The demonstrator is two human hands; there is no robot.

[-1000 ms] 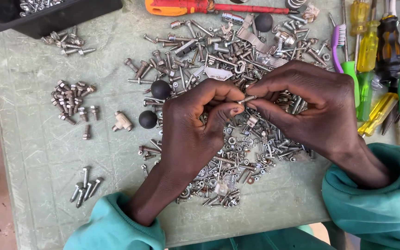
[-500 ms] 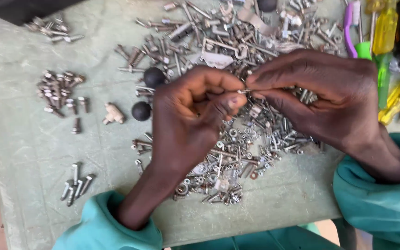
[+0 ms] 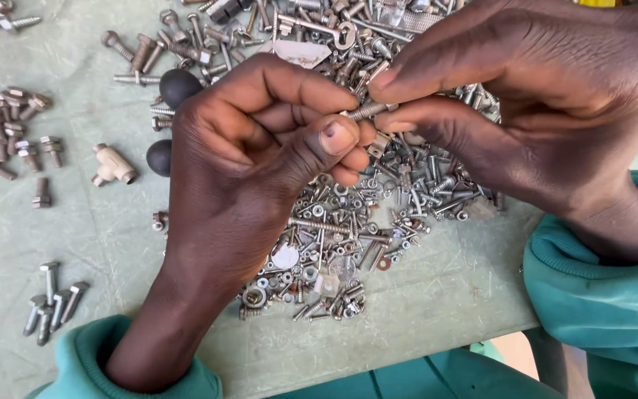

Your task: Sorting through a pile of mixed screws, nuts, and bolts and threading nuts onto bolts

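Note:
My left hand [image 3: 245, 170] and my right hand [image 3: 526, 96] meet above a big heap of mixed screws, nuts and washers [image 3: 334, 244]. Between their fingertips they pinch a small silver bolt [image 3: 367, 111], which lies roughly level. The left thumb and fingers close on its left end, the right thumb and forefinger hold its right end. Both wrists wear teal-green sleeves. Much of the heap is hidden under the hands.
On the pale green board [image 3: 97, 244] lie sorted groups: a cluster of short bolts [image 3: 9, 137] at left, a few long bolts [image 3: 53, 303] at lower left, a beige plastic fitting [image 3: 112, 166], and two black round knobs [image 3: 179, 85]. The board's front edge runs along the bottom.
The view has closed in on the hands, which now sit higher and larger in the frame. Both hands keep hold of the small bolt and the fingers have shifted on it.

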